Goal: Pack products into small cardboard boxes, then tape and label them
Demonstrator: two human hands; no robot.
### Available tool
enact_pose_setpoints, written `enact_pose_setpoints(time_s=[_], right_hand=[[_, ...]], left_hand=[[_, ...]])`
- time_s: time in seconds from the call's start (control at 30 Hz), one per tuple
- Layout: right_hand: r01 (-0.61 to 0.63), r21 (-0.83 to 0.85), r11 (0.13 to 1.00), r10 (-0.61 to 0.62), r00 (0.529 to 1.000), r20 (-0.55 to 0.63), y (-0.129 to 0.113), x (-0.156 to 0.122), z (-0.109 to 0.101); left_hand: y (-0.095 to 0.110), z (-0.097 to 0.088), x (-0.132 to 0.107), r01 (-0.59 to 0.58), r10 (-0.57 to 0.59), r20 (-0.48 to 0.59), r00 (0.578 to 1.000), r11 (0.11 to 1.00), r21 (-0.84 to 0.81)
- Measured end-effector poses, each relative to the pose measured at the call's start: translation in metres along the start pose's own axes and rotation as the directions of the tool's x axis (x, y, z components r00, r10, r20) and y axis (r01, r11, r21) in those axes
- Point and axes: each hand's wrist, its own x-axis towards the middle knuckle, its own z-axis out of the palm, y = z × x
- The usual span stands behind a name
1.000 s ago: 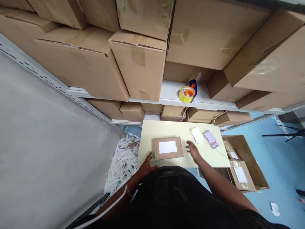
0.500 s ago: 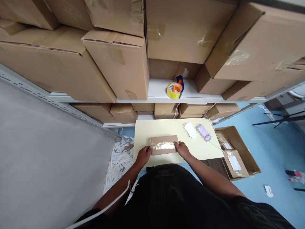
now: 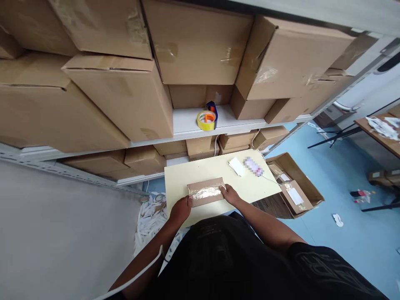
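Currently I am holding the parcel [image 3: 204, 184] on the counter [image 3: 200, 168], left hand [image 3: 180, 208] and right hand [image 3: 230, 194] grip closed on its ends; tape strip [image 3: 204, 193] applied, smoothing likely remaining.

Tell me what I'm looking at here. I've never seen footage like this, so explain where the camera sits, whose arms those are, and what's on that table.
No machine here: a person works with bare hands, and the single camera is worn on their head, looking forward and down. That is why their dark shirt fills the bottom and both arms reach away from you. The left hand and right hand each grip one end of a flat cardboard parcel with clear tape across it, on a pale yellow table. Farther back lie a white card and a small blurred-out item. On the shelf behind, a yellow tape dispenser sits among cartons; an open box holding more parcels stands on the floor at the right.
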Motion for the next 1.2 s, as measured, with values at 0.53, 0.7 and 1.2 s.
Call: enact_pose_setpoints(time_s=[0.53, 0.7, 1.2], right_hand=[[-0.103, 0.07, 0.992, 0.087, 0.977, 0.195, 0.143, 0.014, -0.068], [-0.074, 0.059, 0.996, 0.057, 0.966, 0.254, 0.173, 0.031, -0.103], [-0.103, 0.141, 0.985, 0.052, 0.945, 0.323, 0.207, 0.061, -0.165]], left_hand=[[0.157, -0.02, 0.067, -0.355, 0.351, 0.055, 0.935, 0.927, 0.123], [0.24, 0.037, 0.146, -0.414, 0.365, 0.227, 0.903, 0.879, 0.234], [0.273, 0.134, 0.258, -0.414, 0.271, 0.366, 0.89, 0.817, 0.401]])
